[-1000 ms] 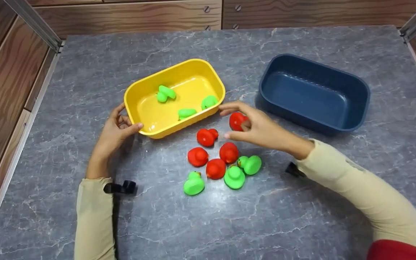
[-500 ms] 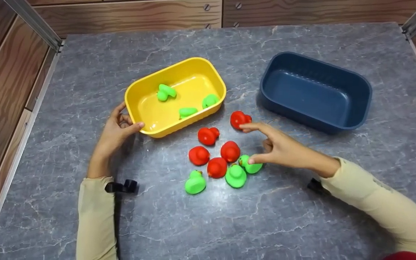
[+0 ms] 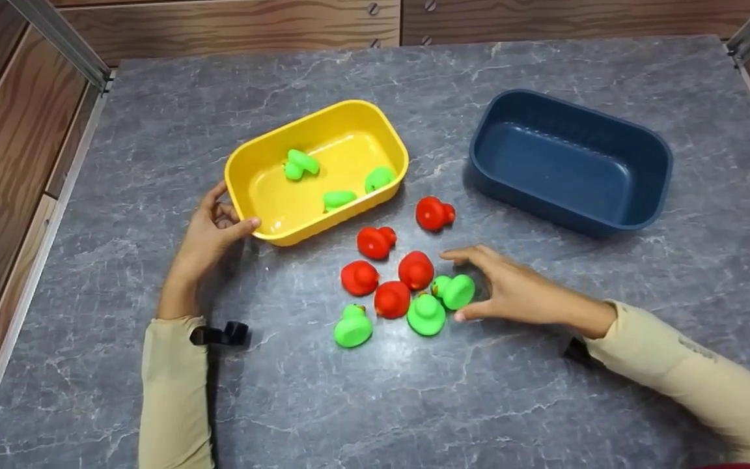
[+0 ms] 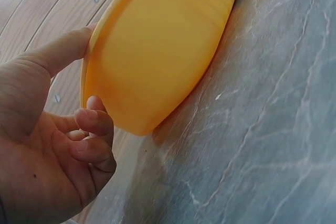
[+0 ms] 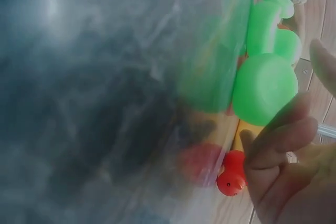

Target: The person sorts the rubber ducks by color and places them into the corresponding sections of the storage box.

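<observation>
My left hand (image 3: 206, 241) grips the near left corner of a yellow bin (image 3: 342, 153), thumb over the rim and fingers against the outer wall (image 4: 157, 51). Three green toy ducks lie inside that bin. My right hand (image 3: 521, 293) hovers at a green toy duck (image 3: 459, 292), thumb and forefinger spread on either side of it. In the right wrist view, the duck's round base (image 5: 265, 88) shows just beyond my fingers. Two more green ducks, one upright (image 3: 426, 315) and one on its side (image 3: 353, 329), lie close by.
Several red toy ducks (image 3: 392, 299) form a loose cluster in front of the yellow bin, one red duck (image 3: 433, 213) being nearer the blue bin. The dark blue bin (image 3: 554, 169) stands at the back right with nothing in it. Wood-patterned walls (image 3: 238, 29) border the grey table.
My right hand has drawn back from the yellow bin's right end, past the red ducks, down to the green duck. My left hand stays on the bin.
</observation>
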Motion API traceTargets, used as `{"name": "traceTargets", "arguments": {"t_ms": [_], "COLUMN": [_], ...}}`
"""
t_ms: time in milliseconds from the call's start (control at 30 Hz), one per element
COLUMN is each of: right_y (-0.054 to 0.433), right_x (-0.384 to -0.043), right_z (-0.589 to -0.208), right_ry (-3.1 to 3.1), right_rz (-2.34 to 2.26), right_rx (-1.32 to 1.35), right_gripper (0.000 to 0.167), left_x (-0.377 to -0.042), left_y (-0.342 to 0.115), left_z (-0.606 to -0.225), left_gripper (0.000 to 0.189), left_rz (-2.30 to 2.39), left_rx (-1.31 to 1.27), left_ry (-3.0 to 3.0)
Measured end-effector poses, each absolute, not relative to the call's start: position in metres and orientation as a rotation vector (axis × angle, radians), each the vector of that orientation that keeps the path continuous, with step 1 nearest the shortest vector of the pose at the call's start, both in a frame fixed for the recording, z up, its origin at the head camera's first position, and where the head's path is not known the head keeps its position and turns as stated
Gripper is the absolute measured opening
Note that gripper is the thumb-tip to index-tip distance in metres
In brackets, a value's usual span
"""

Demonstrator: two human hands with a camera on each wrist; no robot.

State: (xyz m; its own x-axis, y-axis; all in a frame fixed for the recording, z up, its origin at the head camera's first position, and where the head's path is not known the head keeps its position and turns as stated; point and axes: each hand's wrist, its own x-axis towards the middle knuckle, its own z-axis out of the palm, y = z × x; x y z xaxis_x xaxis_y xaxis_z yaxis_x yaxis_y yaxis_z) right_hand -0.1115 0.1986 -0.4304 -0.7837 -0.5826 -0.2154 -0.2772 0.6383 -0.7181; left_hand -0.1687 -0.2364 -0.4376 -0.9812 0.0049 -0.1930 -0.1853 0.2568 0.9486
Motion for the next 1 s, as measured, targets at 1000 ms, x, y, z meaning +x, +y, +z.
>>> {"name": "traceTargets", "arguments": {"t_ms": [1000], "right_y": [0.1919], "right_x": [-0.1162], "right_z": [-0.4257], "right_ry": [2.453], "right_rz": [-0.702], "right_rx": [-0.653], "right_gripper": [0.052], "left_x": [-0.1695], "left_y": [-0.2369], "left_z": [-0.4382], "left_gripper": [0.084], "left_rz": [1.796], "left_rx": [-0.16], "left_ry": [2.368]}}
